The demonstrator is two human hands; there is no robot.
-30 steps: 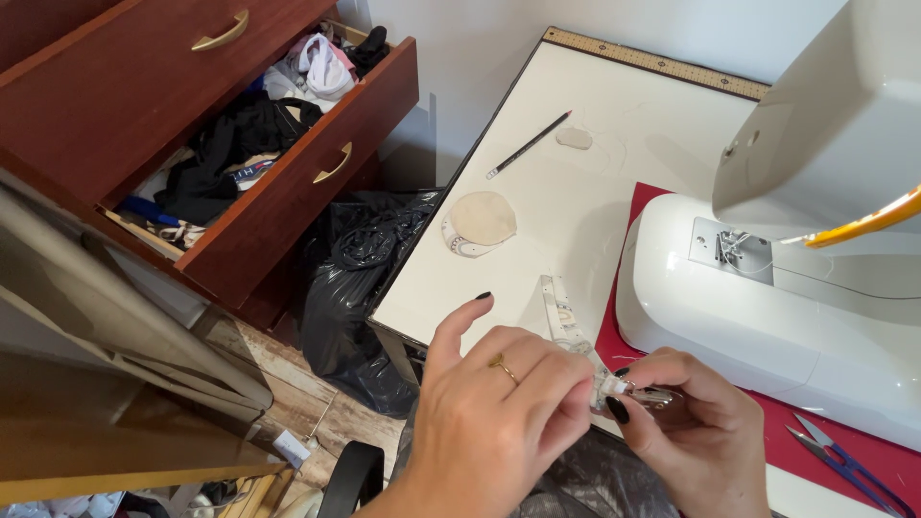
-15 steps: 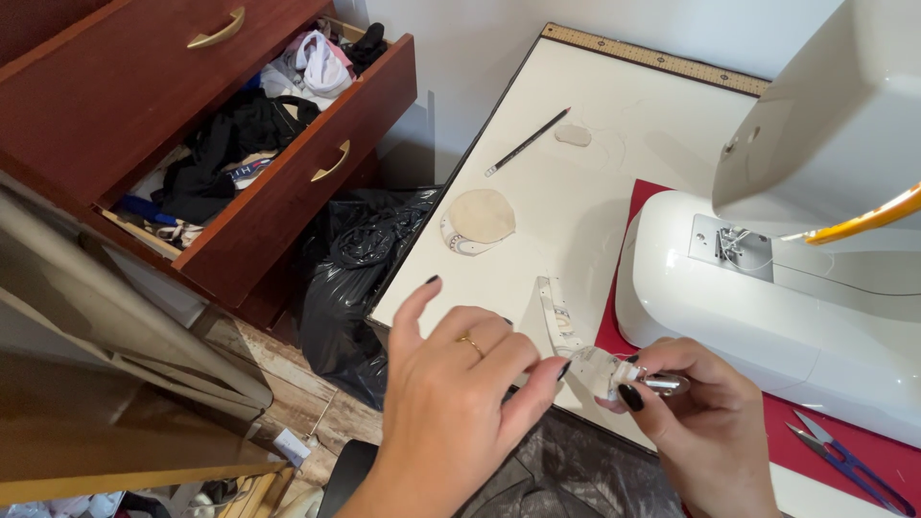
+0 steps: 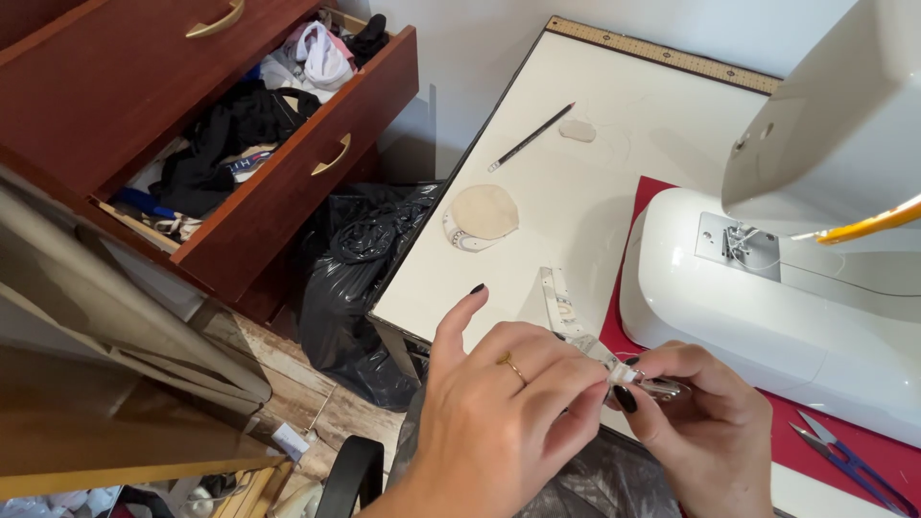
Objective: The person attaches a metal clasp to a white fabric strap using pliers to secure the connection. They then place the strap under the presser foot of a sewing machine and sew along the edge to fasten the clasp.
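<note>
Both hands, left [image 3: 499,412] and right [image 3: 705,412], pinch a narrow patterned fabric strip [image 3: 566,312] and small metal clip [image 3: 657,388].

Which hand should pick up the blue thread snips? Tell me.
Right, probably. The thread snips lie on the red mat just beside the right hand, while the left hand sits farther off, pinching the fabric strip.

A white sewing machine [image 3: 767,297] stands on a red mat [image 3: 844,451] on the table [image 3: 595,192], thread snips [image 3: 849,465] beside it. A pencil [image 3: 531,137], a round fabric piece [image 3: 482,217]; an open wooden drawer [image 3: 288,182] full of clothes; black plastic bag [image 3: 355,278] below.
</note>
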